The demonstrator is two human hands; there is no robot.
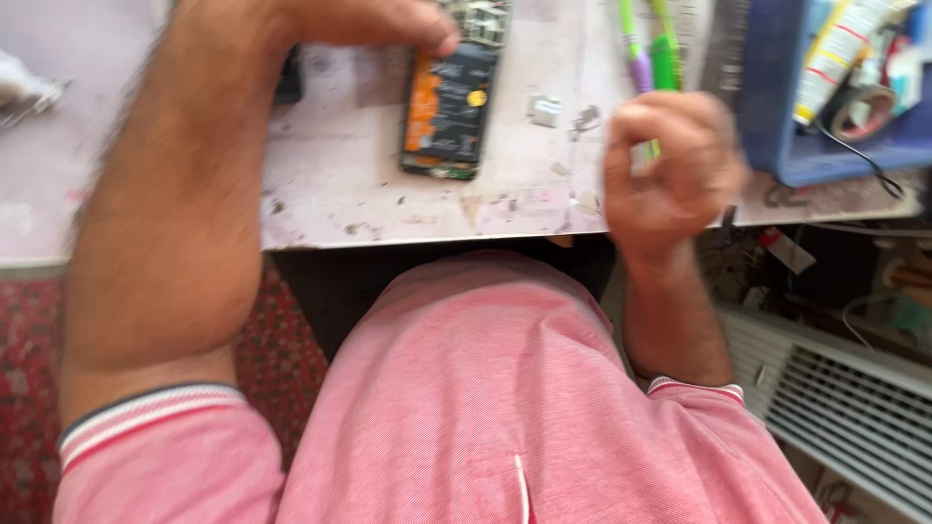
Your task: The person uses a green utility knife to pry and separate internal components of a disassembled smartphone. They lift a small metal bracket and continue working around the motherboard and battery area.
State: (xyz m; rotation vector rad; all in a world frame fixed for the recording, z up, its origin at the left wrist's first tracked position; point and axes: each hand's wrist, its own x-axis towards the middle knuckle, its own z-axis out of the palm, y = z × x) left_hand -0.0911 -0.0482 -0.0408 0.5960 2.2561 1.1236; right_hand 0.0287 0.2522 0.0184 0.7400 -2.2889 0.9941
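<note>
An opened phone (449, 105) with its back cover off lies on the worn white worktable (340, 184), showing an orange and black inside. My left hand (374, 21) reaches over the table's far side, its fingertips touching the phone's top end. My right hand (672, 167) hovers near the table's front edge, blurred, fingers curled into a loose fist. A green tool handle (664, 60) shows just above that fist; whether the hand grips it I cannot tell. Small loose parts (546, 110) lie between phone and right hand.
A blue tray (777, 116) at the right holds a tube, tape rolls and a black cable. A purple and green tool (636, 53) lies beside it. Below the table edge are my pink shirt, a white slatted grille (835, 388) at right and a red patterned floor (24, 388) at left.
</note>
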